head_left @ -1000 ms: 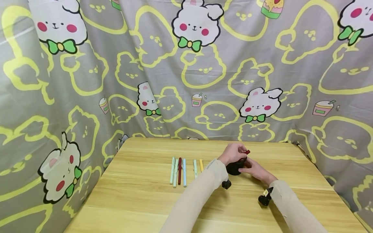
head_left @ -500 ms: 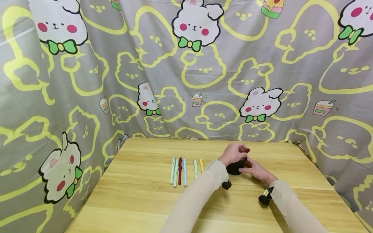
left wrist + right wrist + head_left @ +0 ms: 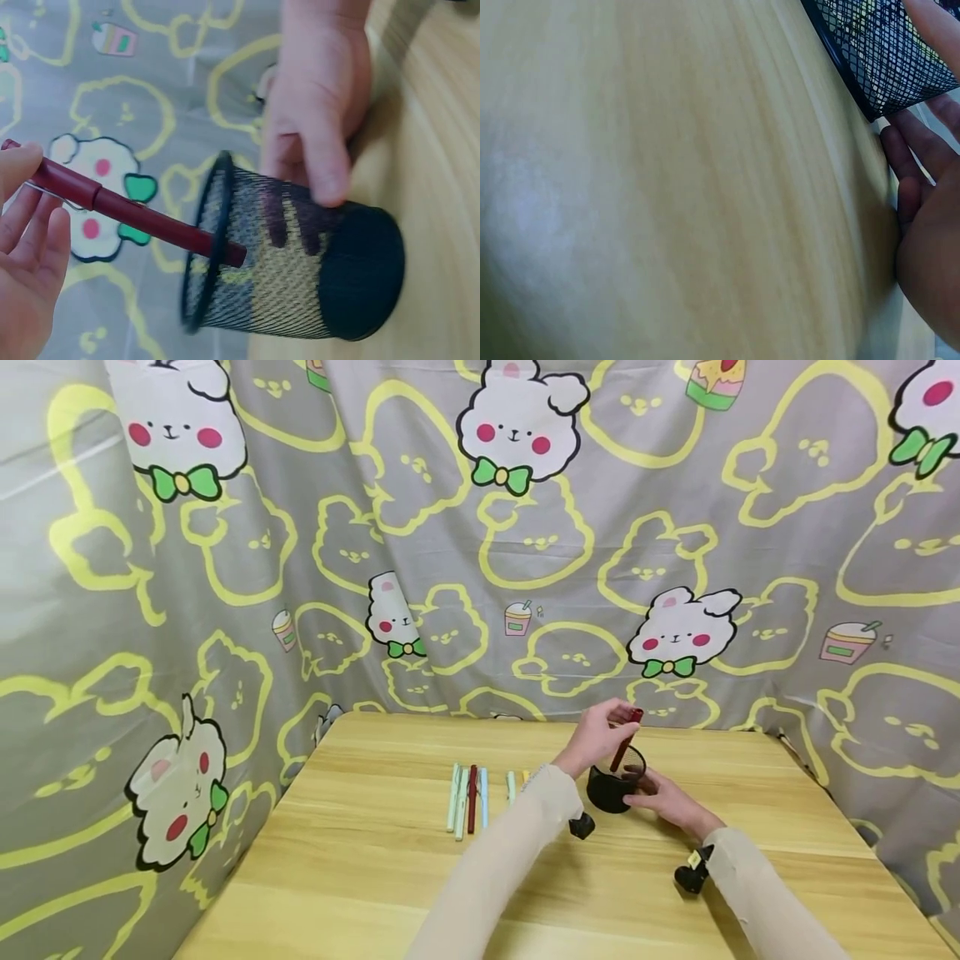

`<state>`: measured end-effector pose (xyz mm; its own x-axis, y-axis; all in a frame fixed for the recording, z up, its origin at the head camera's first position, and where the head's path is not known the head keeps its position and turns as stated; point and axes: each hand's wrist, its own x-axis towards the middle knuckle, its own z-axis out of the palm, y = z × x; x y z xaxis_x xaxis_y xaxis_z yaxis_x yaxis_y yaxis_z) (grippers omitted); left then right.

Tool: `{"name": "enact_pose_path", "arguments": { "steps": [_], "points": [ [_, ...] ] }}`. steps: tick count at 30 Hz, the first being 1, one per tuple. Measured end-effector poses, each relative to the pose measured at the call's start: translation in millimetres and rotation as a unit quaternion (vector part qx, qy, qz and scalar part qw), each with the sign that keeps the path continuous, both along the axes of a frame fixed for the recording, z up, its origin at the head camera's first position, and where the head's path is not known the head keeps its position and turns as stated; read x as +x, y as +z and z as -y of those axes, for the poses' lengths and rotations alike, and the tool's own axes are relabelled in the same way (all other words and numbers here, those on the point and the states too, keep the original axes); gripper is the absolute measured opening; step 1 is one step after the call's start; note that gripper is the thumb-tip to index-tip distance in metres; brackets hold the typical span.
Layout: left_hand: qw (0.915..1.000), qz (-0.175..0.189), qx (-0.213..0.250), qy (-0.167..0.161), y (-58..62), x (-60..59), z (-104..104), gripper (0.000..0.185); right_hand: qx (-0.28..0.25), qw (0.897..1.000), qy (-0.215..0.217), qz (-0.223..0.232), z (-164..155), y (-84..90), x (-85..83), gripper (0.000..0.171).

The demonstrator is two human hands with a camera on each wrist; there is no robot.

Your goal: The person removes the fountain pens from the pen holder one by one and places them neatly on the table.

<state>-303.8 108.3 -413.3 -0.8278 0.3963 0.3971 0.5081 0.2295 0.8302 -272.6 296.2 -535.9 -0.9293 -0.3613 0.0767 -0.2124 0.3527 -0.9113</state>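
Two hands work together: my left hand (image 3: pixel 600 735) pinches the red pen (image 3: pixel 135 214), tip inside the mesh cup (image 3: pixel 300 270); my right hand (image 3: pixel 663 797) grips its wall.

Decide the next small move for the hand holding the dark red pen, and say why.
Probably lower it and let go: the left hand pinches the dark red pen, whose tip is just inside the black mesh pen cup, steadied by the right hand.
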Motion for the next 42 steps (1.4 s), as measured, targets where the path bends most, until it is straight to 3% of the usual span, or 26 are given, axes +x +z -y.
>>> {"name": "enact_pose_path", "arguments": {
  "steps": [9, 15, 24, 32, 42],
  "points": [
    [0.9969, 0.007, 0.077, 0.017, 25.7, -1.7, 27, 0.021, 0.009, 1.0, 0.002, 0.006, -5, -3.0, 3.5, 0.067],
    [0.995, 0.015, 0.089, 0.042, 36.3, -6.2, 49, 0.022, -0.001, 1.0, -0.009, 0.01, -5, -2.7, 3.3, 0.068],
    [0.9937, 0.022, 0.085, 0.071, 41.2, -18.9, 98, 0.023, 0.0, 1.0, -0.005, 0.008, -6, -2.4, 1.2, 0.068],
    [0.9866, 0.047, 0.115, 0.106, 39.0, -27.2, 140, 0.022, 0.018, 1.0, -0.007, 0.011, -7, 1.6, -0.3, 0.07],
    [0.9888, 0.05, 0.062, 0.126, 33.3, -28.7, 168, 0.023, -0.004, 1.0, 0.004, 0.01, -4, 0.0, 0.1, 0.069]
  ]
}}
